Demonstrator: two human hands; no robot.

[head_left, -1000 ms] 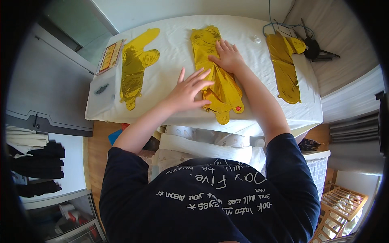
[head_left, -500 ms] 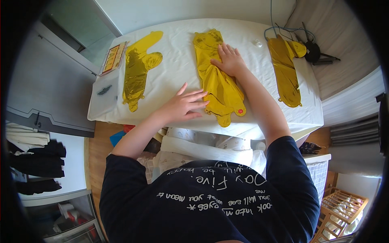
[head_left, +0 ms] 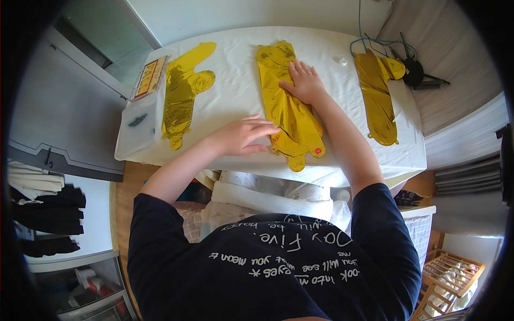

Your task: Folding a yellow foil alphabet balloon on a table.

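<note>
I'd smooth the long, crinkled gold-foil balloon (head_left: 277,107) lightly under the right hand (head_left: 307,85), thumb splayed; the left hand (head_left: 240,137), fingers parted, perhaps touches it.

Has a pale wall (head_left: 257,14) ahead, a grey door (head_left: 67,104) at left, wooden flooring (head_left: 133,181) below, grey pleated fabric (head_left: 467,183) and a slatted wooden rack (head_left: 451,269) at right.

Shiny gold foil balloon (head_left: 284,109): long, flat, creased, midway along white tablecloth (head_left: 230,69).
</note>
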